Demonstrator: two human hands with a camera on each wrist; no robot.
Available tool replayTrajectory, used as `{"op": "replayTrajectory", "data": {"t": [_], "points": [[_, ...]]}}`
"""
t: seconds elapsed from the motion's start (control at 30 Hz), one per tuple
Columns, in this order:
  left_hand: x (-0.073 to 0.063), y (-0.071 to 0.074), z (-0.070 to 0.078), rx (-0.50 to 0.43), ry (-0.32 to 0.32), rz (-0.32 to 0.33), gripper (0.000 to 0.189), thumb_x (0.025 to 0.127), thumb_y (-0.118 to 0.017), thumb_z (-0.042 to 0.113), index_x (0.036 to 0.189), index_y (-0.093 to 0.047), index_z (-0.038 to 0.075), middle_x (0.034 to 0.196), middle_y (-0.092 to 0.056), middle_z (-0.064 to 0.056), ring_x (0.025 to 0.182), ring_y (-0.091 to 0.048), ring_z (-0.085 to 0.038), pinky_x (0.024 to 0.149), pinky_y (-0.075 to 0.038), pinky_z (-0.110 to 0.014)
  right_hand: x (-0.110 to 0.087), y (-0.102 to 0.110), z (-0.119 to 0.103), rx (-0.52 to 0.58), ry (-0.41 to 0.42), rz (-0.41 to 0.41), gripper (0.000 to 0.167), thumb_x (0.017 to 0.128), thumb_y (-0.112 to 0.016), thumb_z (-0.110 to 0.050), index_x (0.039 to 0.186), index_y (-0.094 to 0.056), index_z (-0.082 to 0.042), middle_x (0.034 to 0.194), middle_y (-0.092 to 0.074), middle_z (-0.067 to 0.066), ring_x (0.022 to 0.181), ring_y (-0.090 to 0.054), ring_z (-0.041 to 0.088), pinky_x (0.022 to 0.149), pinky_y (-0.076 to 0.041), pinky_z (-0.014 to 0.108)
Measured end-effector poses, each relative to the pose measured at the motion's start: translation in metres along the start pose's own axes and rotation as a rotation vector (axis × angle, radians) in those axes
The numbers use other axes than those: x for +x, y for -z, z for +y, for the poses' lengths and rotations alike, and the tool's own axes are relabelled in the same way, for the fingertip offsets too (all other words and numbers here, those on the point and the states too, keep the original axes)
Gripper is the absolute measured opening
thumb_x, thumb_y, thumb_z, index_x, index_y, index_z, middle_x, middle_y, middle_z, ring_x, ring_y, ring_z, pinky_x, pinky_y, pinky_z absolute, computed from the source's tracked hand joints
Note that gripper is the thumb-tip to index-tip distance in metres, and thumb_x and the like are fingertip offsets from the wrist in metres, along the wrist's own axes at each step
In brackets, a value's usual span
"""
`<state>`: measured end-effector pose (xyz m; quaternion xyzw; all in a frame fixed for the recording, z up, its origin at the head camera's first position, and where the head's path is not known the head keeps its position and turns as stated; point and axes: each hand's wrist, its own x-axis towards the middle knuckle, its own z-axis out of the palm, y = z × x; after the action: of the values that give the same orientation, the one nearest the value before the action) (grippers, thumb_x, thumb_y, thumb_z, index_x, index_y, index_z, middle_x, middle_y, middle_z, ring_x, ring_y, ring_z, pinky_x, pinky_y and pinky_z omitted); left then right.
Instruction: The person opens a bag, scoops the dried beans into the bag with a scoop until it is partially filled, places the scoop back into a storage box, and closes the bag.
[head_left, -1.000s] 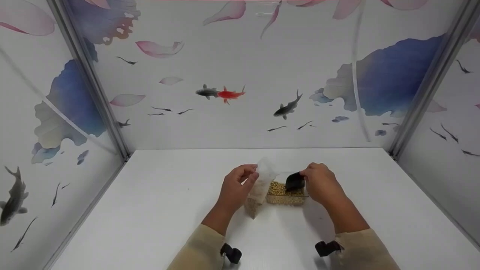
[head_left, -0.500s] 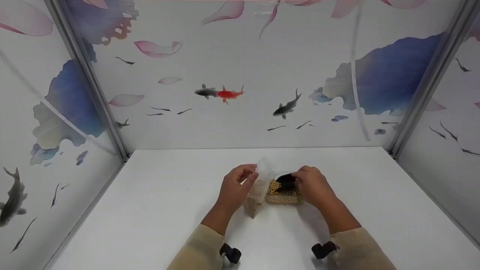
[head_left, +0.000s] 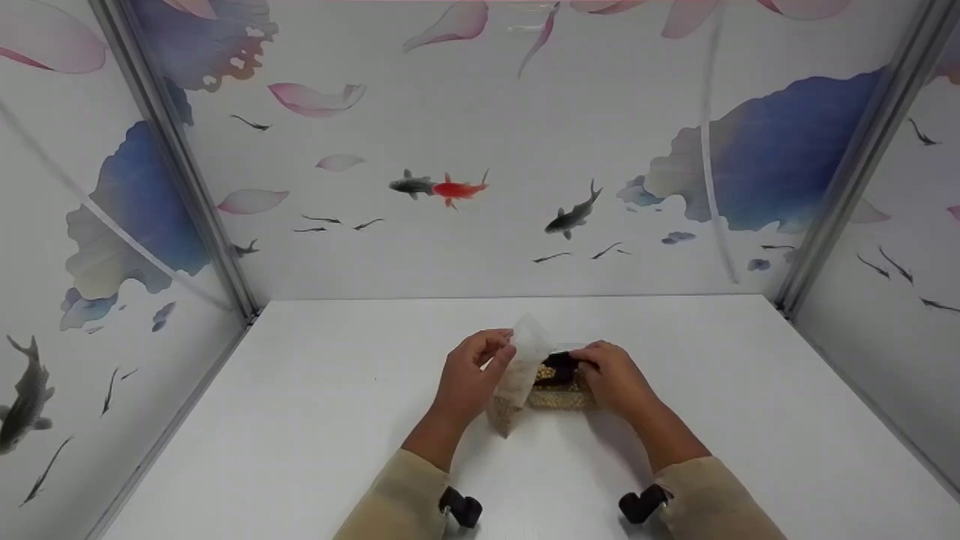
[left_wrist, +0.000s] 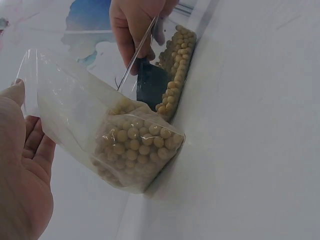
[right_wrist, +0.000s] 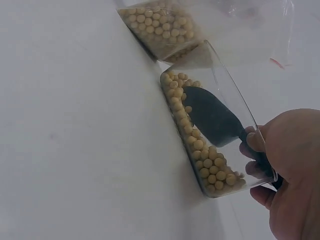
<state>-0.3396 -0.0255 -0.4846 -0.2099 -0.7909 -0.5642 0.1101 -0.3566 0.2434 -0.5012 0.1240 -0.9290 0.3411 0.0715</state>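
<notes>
A clear plastic bag (left_wrist: 75, 95), its lower part filled with soybeans (left_wrist: 135, 145), stands on the table. My left hand (head_left: 474, 375) pinches its upper edge between thumb and fingers. Right beside the bag sits a clear rectangular container (right_wrist: 235, 90) with a layer of soybeans (right_wrist: 200, 150) in it. My right hand (head_left: 619, 379) grips the handle of a black scoop (right_wrist: 212, 115) over the container's right end. The scoop's blade is down inside the container, its front edge among the beans, as the right wrist view shows.
The white table (head_left: 322, 420) is bounded by printed panels at the back (head_left: 480, 255), left and right. Metal posts (head_left: 191, 172) stand at the back corners. A small black wrist device (head_left: 461, 508) is on each sleeve.
My right hand has moved left and slightly toward me, carrying the scoop through the beans toward the bag. The left hand and the bag have hardly moved.
</notes>
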Motion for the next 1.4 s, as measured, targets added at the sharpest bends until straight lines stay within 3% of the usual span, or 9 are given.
{"op": "replayTrajectory", "data": {"t": [0.4, 0.67, 1.13, 1.3, 1.4], "points": [[0.000, 0.000, 0.000, 0.002, -0.012, 0.004, 0.026, 0.108, -0.063, 0.047, 0.115, -0.068, 0.022, 0.148, -0.065, 0.005, 0.138, -0.063, -0.017, 0.120, -0.052, -0.041, 0.000, 0.002, 0.006, 0.116, -0.069, -0.016, 0.034, 0.112, -0.055, -0.013, 0.144, -0.067, -0.011, 0.144, -0.063, 0.013, 0.137, -0.059, 0.036, 0.114, -0.051, 0.058], [0.002, 0.000, 0.000, 0.002, -0.015, 0.016, 0.021, 0.108, -0.065, 0.042, 0.114, -0.068, 0.022, 0.146, -0.066, 0.004, 0.137, -0.063, -0.017, 0.119, -0.052, -0.042, -0.001, 0.009, 0.009, 0.127, -0.056, -0.015, 0.034, 0.112, -0.055, -0.013, 0.144, -0.068, -0.012, 0.141, -0.065, 0.012, 0.136, -0.060, 0.035, 0.113, -0.051, 0.058], [0.001, 0.001, 0.000, 0.007, -0.012, 0.015, 0.019, 0.109, -0.063, 0.039, 0.114, -0.067, 0.022, 0.147, -0.066, 0.005, 0.139, -0.062, -0.019, 0.120, -0.052, -0.043, -0.002, 0.027, 0.028, 0.216, -0.071, 0.000, 0.036, 0.113, -0.055, -0.020, 0.148, -0.064, -0.015, 0.152, -0.059, 0.014, 0.141, -0.057, 0.038, 0.115, -0.050, 0.057], [0.001, 0.001, 0.001, 0.006, -0.011, 0.018, 0.021, 0.108, -0.064, 0.042, 0.114, -0.067, 0.022, 0.146, -0.066, 0.005, 0.137, -0.063, -0.017, 0.119, -0.052, -0.041, -0.002, 0.032, 0.031, 0.352, -0.135, 0.014, 0.037, 0.113, -0.057, -0.024, 0.149, -0.063, -0.016, 0.156, -0.058, 0.013, 0.148, -0.052, 0.035, 0.121, -0.047, 0.052], [0.001, 0.001, 0.000, 0.006, -0.012, 0.022, 0.021, 0.108, -0.065, 0.041, 0.113, -0.068, 0.021, 0.145, -0.067, 0.004, 0.137, -0.064, -0.018, 0.119, -0.053, -0.041, -0.002, 0.036, 0.028, 0.424, -0.145, 0.046, 0.038, 0.113, -0.057, -0.026, 0.149, -0.063, -0.016, 0.156, -0.058, 0.012, 0.149, -0.052, 0.032, 0.119, -0.049, 0.040]]}}
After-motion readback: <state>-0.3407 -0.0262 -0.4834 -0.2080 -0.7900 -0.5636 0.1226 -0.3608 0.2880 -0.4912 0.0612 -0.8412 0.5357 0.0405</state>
